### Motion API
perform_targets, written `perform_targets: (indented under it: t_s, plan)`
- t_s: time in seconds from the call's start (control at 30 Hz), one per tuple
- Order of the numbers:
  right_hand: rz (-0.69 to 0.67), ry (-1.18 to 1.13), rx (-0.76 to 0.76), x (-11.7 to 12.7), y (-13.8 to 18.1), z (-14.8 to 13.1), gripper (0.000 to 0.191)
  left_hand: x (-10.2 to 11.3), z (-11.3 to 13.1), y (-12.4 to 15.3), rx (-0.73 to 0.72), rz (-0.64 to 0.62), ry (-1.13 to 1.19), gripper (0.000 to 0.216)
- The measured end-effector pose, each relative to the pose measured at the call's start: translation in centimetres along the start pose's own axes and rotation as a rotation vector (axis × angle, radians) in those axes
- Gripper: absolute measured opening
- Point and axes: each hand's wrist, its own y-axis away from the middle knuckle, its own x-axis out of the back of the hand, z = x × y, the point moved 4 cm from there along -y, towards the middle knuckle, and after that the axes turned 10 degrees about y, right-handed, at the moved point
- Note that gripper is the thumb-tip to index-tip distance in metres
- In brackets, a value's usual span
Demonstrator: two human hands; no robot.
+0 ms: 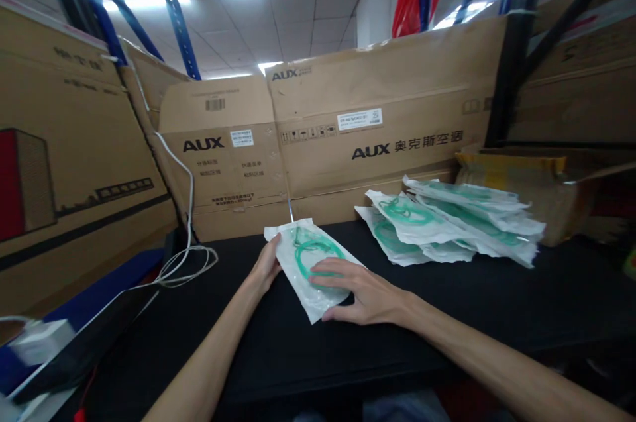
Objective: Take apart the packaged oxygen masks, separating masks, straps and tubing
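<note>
A sealed clear-and-white packet [308,303] with coiled green tubing [320,246] inside lies in front of me, over the black table. My left hand [267,264] grips its left edge, with the thumb at the upper left corner and the other fingers hidden beneath. Across the lower right part of the packet rests my right hand [365,291], its fingers stretched out over the film and its thumb apart by the near edge. To the right, a loose pile of similar packets [447,223] with green tubing is heaped on the table.
Behind the black table [288,356] stand tall AUX cardboard panels [397,104]. An open cardboard box [527,190] is at the right, past the pile. White cable [191,210] coils at the left near a white plug adapter [42,341]. Blue rack posts [171,8] rise behind.
</note>
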Motion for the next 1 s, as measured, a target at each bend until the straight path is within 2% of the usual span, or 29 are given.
perform_targets:
  t_s: [0.1, 0.17, 0.3, 0.4, 0.5, 0.83, 1.0]
  plan:
    - [0.212, 0.017, -0.086, 1.1, 0.0, 1.3, 0.025, 0.8, 0.6, -0.8, -0.08, 0.05, 0.033, 0.035]
    - [0.303, 0.076, -0.177, 1.4, 0.2, 2.5, 0.031, 1.3, 0.9, -1.4, -0.135, 0.096, 0.061, 0.038]
    - [0.18, 0.142, -0.209, 0.9, 0.6, 3.5, 0.047, 2.1, 1.1, -2.0, -0.224, 0.168, 0.115, 0.041]
    - [0.067, 0.134, -0.244, 0.5, 0.6, 3.6, 0.043, 2.2, 1.4, -1.9, -0.242, 0.204, 0.138, 0.04]
    - [0.01, 0.129, -0.311, 0.4, 0.6, 3.6, 0.035, 2.0, 1.9, -1.3, -0.243, 0.221, 0.151, 0.039]
    - [0.037, 0.202, -0.537, 0.5, 1.1, 5.4, 0.042, 1.5, 2.3, -0.8, -0.243, 0.193, 0.132, 0.043]
    - [0.063, -0.032, -0.544, 0.5, 0.9, 5.3, 0.044, 1.9, 2.4, -0.9, -0.27, 0.215, 0.124, 0.044]
